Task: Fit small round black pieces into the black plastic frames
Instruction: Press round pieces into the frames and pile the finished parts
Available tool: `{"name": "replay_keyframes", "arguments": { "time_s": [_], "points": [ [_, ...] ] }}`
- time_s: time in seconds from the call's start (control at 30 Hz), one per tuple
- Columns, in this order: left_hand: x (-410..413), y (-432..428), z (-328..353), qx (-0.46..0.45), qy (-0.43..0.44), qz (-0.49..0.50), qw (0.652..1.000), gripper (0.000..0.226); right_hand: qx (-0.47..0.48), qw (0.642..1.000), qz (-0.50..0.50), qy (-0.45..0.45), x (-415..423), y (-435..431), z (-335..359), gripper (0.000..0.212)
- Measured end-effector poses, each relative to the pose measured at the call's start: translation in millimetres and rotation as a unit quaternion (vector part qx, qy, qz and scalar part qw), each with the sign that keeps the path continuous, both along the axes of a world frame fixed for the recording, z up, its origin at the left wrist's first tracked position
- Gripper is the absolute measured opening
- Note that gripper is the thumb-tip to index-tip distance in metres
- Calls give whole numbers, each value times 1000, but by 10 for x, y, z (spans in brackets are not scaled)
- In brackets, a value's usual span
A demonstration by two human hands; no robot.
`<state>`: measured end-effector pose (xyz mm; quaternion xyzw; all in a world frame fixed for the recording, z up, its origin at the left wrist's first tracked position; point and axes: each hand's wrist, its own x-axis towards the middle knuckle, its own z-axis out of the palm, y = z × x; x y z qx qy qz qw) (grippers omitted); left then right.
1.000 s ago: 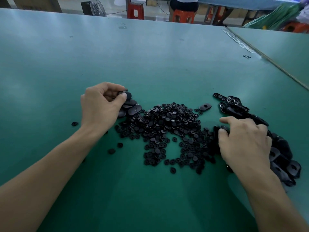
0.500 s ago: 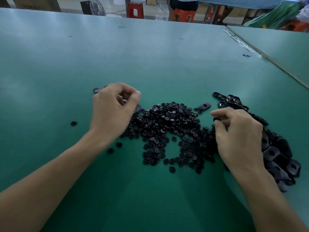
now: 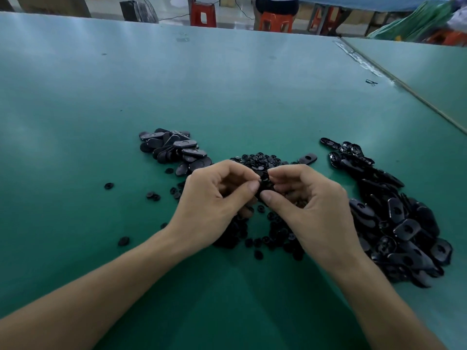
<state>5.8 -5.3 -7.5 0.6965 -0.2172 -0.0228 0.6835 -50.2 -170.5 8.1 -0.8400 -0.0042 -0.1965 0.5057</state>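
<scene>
On the green table (image 3: 227, 84), loose frames (image 3: 404, 223) lay heaped right of the right hand (image 3: 310, 208), seemingly fitted frames (image 3: 174, 150) beyond the left hand (image 3: 214, 205), round pieces (image 3: 275, 233) beneath both; both hands pinched the held frame (image 3: 265, 188) in curled fingertips between them, probably seating a piece.

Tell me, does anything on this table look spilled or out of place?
Only small things. A few round pieces lie strayed on the green table, left of the main heap, and a lone frame sits beyond it. The left hand and right hand pinch a frame between them. Nothing looks damaged.
</scene>
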Motion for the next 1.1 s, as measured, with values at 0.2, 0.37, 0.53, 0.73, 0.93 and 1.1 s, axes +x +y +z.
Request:
{"name": "replay_keyframes", "arguments": {
  "time_s": [0.2, 0.37, 0.53, 0.73, 0.93, 1.1],
  "points": [
    [5, 10, 1, -28, 13, 10, 999, 17, -5, 1000, -7, 6, 10, 8, -30, 14],
    [6, 17, 3, -1, -5, 7, 1000, 14, 27, 1000, -3, 4, 9, -6, -28, 17],
    [15, 14, -9, -31, 25, 4, 999, 15, -12, 999, -41, 1, -3, 8, -38, 16],
    [41, 13, -10, -55, 42, 25, 997, 16, -247, 967, -34, 45, -27, 9, -55, 12],
    [32, 17, -9, -60, 43, 27, 997, 14, -315, 945, -22, 90, -37, 47, -6, 14],
    [20, 15, -12, -56, 42, 25, 997, 13, -321, 943, -27, 81, -35, 112, -5, 15]
  ]
}}
